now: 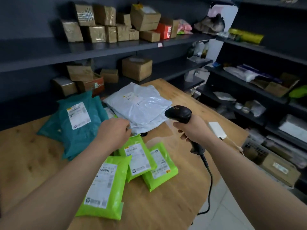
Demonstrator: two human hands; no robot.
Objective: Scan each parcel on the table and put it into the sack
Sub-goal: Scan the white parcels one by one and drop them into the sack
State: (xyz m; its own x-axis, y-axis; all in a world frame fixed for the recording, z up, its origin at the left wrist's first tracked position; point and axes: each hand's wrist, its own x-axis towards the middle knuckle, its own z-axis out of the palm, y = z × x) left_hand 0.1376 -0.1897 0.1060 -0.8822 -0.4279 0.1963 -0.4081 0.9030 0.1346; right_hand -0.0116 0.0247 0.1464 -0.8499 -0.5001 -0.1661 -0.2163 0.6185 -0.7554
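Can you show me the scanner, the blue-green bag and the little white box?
scanner (178, 113): head view, on its black head.
blue-green bag (78, 140): head view, on the plastic below its label.
little white box (217, 130): head view, on its flat top.

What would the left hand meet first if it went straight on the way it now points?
Probably the near edge of the white parcel, just beyond the left hand, which looks almost on it already; depth is unclear.

Wooden table; on it green parcels; teal parcels; white parcels; white box.
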